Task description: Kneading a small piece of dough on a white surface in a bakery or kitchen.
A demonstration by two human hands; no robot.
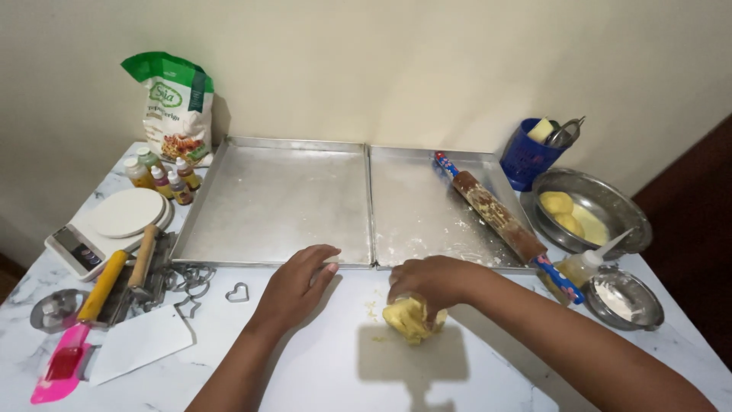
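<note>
My right hand is closed over a lump of yellow dough on the white marble table, just in front of the right metal tray. My left hand rests flat on the table at the front edge of the left metal tray, fingers loosely apart, holding nothing. A flour-dusted wooden rolling pin with blue patterned handles lies diagonally across the right tray's right side.
A steel bowl with dough balls, a squeeze bottle and a small flour bowl sit at right. A blue cup holds tools. Left: flour bag, colouring bottles, kitchen scale, cookie cutters, pink spatula.
</note>
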